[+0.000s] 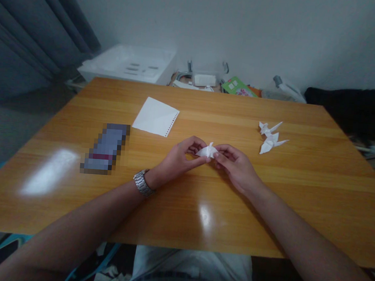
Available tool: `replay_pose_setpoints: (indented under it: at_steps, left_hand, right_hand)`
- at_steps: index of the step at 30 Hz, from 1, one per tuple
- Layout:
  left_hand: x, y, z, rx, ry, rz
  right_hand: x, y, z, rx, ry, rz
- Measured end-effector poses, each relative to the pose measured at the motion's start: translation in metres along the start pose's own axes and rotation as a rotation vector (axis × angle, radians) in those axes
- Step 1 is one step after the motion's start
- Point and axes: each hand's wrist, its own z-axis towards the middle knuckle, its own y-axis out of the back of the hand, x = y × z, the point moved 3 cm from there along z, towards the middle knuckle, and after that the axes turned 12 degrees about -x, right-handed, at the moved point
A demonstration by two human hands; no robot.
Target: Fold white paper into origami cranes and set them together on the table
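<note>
1. The folded paper piece [210, 151] is held up between both hands near the middle of the desk [182, 221], well apart from the other paper.
2. The left hand [181, 157] grasps its left side, thumb in front and fingers behind; a pointed flap shows between them.
3. The right hand [237, 163] pinches its right side with thumb and fingertips; a narrow strip stands up at the centre between the two grips.
4. Shaping so small a piece probably goes best with one hand steadying the body while the other works one flap at a time, pressing lightly at the crease.
5. Pulling both sides apart hard could tear the thin paper; an even, gentle draw seems safer, with the centre strip left free of the thumbs.
6. The upper paper bird [265, 129] and the lower paper bird [268, 145] lie together at the right, and would serve as a guide to wing angle.
7. Beyond the far edge, at the left, stands a white bin [115, 73]; slot-like openings show inside, and I cannot make out any contents.
8. Farther right sits a white box [205, 80]; what it holds, if anything, is hidden.
</note>
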Motion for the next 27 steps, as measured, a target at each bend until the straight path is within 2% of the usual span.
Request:
replay_pose_setpoints:
  at_steps: [6, 10, 15, 27]
  left_hand:
    - [0.0, 0.002, 0.0014, 0.034, 0.06, -0.073]
    - [-0.0016, 0.0062, 0.0043, 0.003, 0.119, -0.057]
    - [-0.0072, 0.0064, 0.0038, 0.088, 0.062, 0.092]
    - [-0.0062, 0.0056, 0.0036, 0.021, 0.008, 0.195]
  right_hand:
    - [0.0012, 0.0052, 0.0048, -0.063, 0.053, -0.019]
    - [-0.0002, 0.0075, 0.007, -0.089, 0.074, -0.03]
    - [-0.0002, 0.0095, 0.0069, -0.086, 0.087, -0.071]
    - [-0.0004, 0.0064, 0.0044, -0.016, 0.026, -0.079]
